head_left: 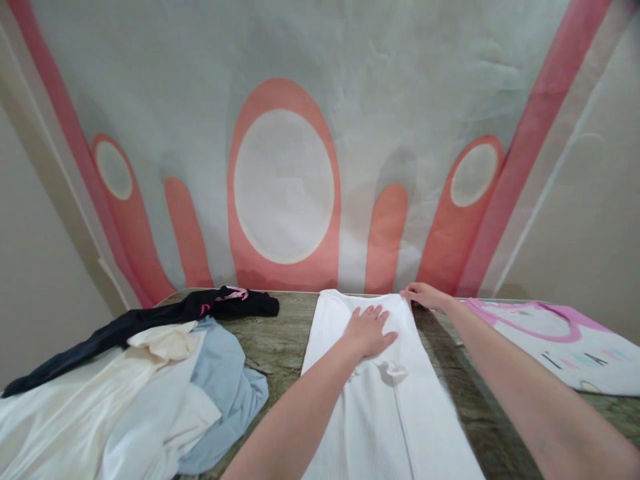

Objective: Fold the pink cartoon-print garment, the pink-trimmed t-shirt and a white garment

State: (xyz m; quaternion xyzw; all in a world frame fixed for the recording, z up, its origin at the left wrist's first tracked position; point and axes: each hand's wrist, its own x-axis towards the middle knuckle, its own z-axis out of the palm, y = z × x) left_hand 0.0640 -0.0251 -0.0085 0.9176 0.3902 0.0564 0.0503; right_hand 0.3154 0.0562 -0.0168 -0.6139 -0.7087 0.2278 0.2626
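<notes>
A white garment [370,413] with a ribbed part and a small ruffle or bow lies lengthwise on the wooden table [285,340], its far end near the back edge. My left hand [369,331] rests flat on its upper part, fingers spread. At the garment's far right corner, my right hand [423,295] pinches the fabric between thumb and fingers. The lower end of the garment runs out of view at the bottom.
To the left lies a loose heap of clothes: a black garment [170,320], cream cloth [115,400] and a light blue piece [225,393]. A white T-shirt with pink trim [590,353] lies at right. A wall with a printed backdrop [285,187] stands behind.
</notes>
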